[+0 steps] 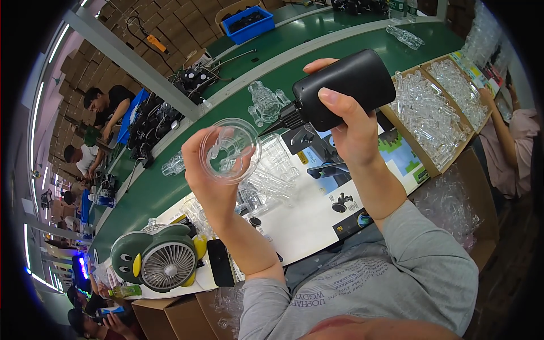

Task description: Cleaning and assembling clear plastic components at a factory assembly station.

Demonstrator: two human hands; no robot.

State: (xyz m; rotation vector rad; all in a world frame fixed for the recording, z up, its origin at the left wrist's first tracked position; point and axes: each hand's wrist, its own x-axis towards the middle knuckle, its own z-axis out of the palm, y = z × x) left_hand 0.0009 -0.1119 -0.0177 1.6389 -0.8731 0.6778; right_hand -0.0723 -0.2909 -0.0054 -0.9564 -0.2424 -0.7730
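In my left hand [207,184] is a clear plastic round piece [256,148], cup-like, its wide rim facing up. My right hand [357,127] is wrapped round a black squeeze bottle [354,82], tilted so that its narrow nozzle [286,120] points down and left. The tip is close to the clear piece's rim; whether they touch I cannot tell. Just beyond my hands a clear plastic figure-shaped part [264,101] lies on the green bench [226,105]. Below the bottle, more clear parts [275,181] are heaped on printed sheets [311,218].
Cartons of small clear parts [425,116] stand to the right. At the left are a green animal-shaped fan [161,258] and a dark phone [220,263]. A metal post [133,62] slants beyond the bench. A blue bin [248,25] sits farther off; co-workers sit on both sides.
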